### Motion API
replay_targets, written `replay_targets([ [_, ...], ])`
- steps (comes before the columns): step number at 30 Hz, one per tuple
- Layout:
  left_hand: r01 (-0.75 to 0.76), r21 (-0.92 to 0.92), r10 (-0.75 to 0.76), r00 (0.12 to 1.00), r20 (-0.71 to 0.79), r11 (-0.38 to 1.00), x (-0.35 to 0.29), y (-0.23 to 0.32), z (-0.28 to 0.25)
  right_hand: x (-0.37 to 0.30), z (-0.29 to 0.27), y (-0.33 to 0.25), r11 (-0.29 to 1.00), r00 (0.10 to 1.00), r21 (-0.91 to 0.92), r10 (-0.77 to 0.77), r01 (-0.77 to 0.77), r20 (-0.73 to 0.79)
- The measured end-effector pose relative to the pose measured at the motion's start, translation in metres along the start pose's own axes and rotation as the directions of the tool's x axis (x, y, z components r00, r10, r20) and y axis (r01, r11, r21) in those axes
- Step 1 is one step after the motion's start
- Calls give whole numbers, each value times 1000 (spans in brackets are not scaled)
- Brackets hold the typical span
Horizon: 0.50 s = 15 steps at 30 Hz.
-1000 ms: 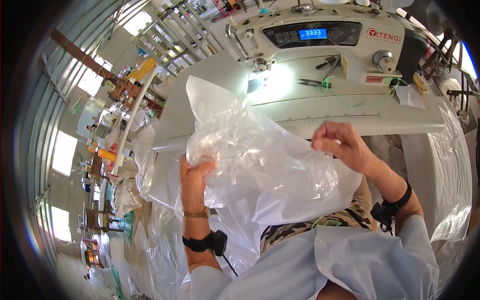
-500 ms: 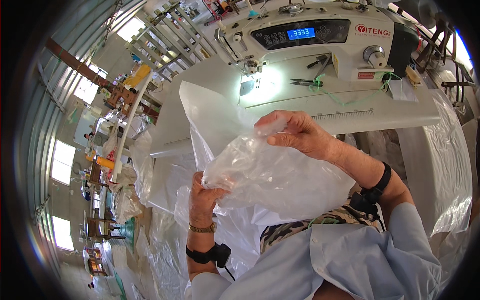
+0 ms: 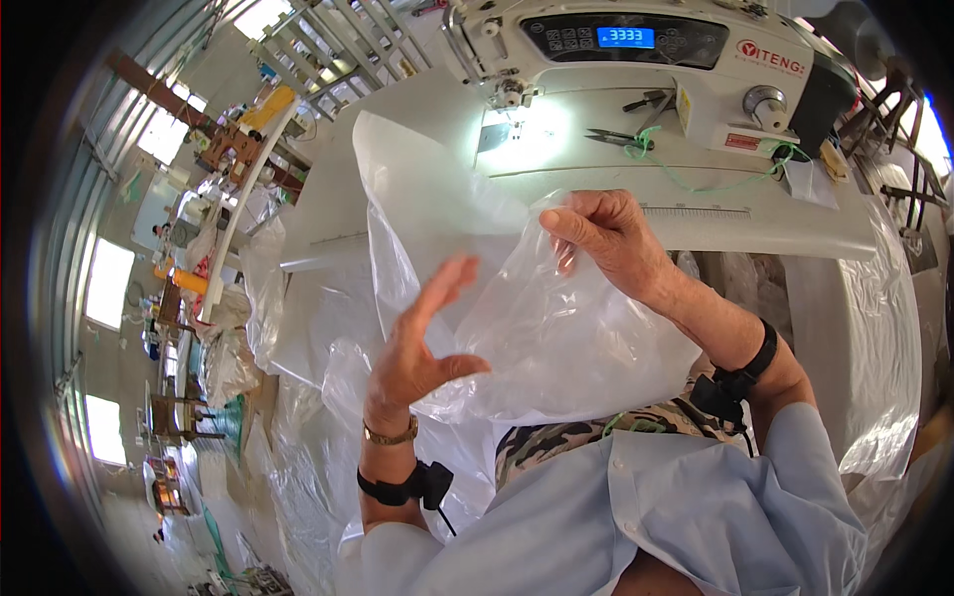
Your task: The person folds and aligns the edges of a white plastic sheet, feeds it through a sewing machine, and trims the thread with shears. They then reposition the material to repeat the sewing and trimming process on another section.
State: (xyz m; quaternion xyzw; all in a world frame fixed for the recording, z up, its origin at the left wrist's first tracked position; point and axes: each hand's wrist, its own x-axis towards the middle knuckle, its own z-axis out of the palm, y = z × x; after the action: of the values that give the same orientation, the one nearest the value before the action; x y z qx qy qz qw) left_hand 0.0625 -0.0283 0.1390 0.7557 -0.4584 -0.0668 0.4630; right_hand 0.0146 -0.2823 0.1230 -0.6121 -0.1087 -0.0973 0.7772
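A large sheet of clear plastic film (image 3: 556, 348) hangs over my lap and the table's front edge. Its upper edge is pinched between the thumb and fingers of my right hand (image 3: 608, 238), just in front of the sewing machine (image 3: 636, 50). My left hand (image 3: 422, 343) is raised beside the film, fingers and thumb spread, holding nothing; its fingertips are blurred. Behind it, another part of the film (image 3: 397, 179) stands up in a stiff fold on the table. The machine's lamp lights the needle area (image 3: 517, 129).
Black scissors (image 3: 616, 137) lie on the machine table (image 3: 785, 228) beside a green thread (image 3: 696, 187). More plastic film (image 3: 874, 328) drapes at the right, and further sheets (image 3: 308, 457) hang at the left. A cluttered workbench (image 3: 234, 233) stands farther left.
My left hand has let go of the film and risen with its fingers spread. The right hand keeps its pinch, and the gathered film now hangs looser below it.
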Motion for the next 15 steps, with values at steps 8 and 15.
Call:
replay_targets([
  [8,52,-76,-61,991,-121,996,40,12,39,-11,16,-2,973,1000,-229,25,-20,18],
  [15,158,-437,-282,930,-237,886,38,-8,26,-23,-2,21,988,997,-139,70,-66,27],
])
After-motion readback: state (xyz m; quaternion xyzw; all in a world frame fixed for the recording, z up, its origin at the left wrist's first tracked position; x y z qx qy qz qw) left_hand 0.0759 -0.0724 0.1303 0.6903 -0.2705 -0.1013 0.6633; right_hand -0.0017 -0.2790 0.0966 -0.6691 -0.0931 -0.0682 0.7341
